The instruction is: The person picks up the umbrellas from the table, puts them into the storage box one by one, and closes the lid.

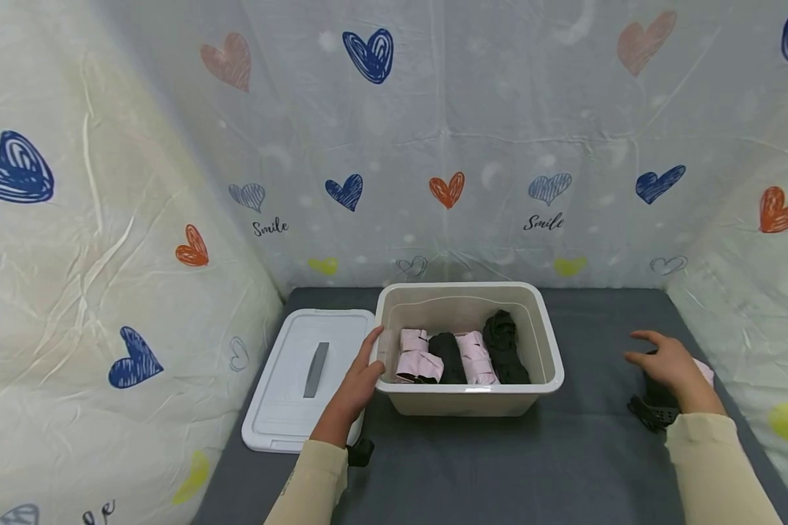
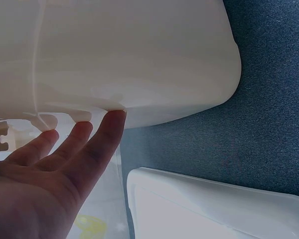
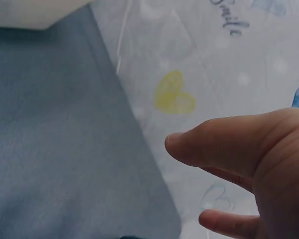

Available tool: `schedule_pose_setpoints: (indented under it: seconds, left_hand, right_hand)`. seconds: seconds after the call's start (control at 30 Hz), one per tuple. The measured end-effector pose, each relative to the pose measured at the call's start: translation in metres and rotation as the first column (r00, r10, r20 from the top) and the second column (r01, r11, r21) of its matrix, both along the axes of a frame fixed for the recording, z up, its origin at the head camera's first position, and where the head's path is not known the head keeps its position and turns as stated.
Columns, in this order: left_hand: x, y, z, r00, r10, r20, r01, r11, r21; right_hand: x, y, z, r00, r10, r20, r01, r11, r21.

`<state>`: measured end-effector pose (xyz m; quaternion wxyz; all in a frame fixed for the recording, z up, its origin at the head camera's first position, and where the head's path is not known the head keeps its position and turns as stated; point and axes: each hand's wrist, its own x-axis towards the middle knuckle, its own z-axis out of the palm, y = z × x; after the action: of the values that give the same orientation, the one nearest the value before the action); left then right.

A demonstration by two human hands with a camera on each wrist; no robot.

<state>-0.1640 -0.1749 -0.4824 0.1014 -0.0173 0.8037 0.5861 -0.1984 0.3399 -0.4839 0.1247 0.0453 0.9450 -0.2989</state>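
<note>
The left grip is a bare hand with fingers extended; its fingertips touch the left end of the beige bin, at and just below the rim. The right grip, well apart to the right of the bin, is wide and holds nothing, thumb and fingers parted above the bench. Just beside and partly behind that wrist sit a pink item and a black item; both are too covered to identify.

The bin stands upright and uncovered on the bench, near its far edge. Contents: four fabric bundles in a row, running left to right as a pink bundle with dark parts at its near end, a dark roll, a pink roll with thin dark marks, and a rumpled black bundle. All lie below the rim.

The white lid, fitted with a grey handle, lies flat to the left of the bin, partly behind the left forearm.

Writing: the heart-printed sheet behind the bench reads "Smile" twice in black script. Lettering at lower left is cut off. Small dark marks on the left sleeve are illegible.
</note>
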Motion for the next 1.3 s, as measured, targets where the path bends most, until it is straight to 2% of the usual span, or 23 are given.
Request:
schedule_pose_setpoints:
  seconds: [0.17,0.23,0.53,0.73,1.03,1.3]
  left_hand:
    - [-0.009,-0.005,-0.021,1.000,0.015,-0.014,-0.015,1.000,-0.003]
    - [-0.010,-0.005,-0.025,1.000,0.023,-0.022,-0.023,1.000,-0.009]
    - [-0.009,-0.005,-0.028,0.999,0.033,-0.036,-0.034,0.999,-0.014]
    - [-0.009,-0.006,-0.031,0.999,0.031,-0.041,-0.031,0.999,-0.017]
    - [-0.008,-0.005,-0.031,0.998,0.032,-0.046,-0.032,0.999,0.000]
    - [-0.008,-0.006,-0.029,0.999,0.022,-0.033,-0.022,1.000,0.000]
  right_hand:
    - [0.004,0.007,-0.007,0.998,-0.055,-0.012,0.055,0.998,0.016]
    - [0.005,0.010,-0.011,0.998,-0.064,-0.025,0.064,0.998,0.029]
    - [0.008,0.023,-0.032,0.992,-0.122,-0.026,0.124,0.991,0.055]
    - [0.009,0.029,-0.043,0.994,-0.099,-0.037,0.102,0.991,0.090]
    - [0.014,0.032,-0.053,0.990,-0.128,0.062,0.124,0.991,0.056]
    - [0.012,0.033,-0.057,0.990,-0.121,0.067,0.115,0.989,0.089]
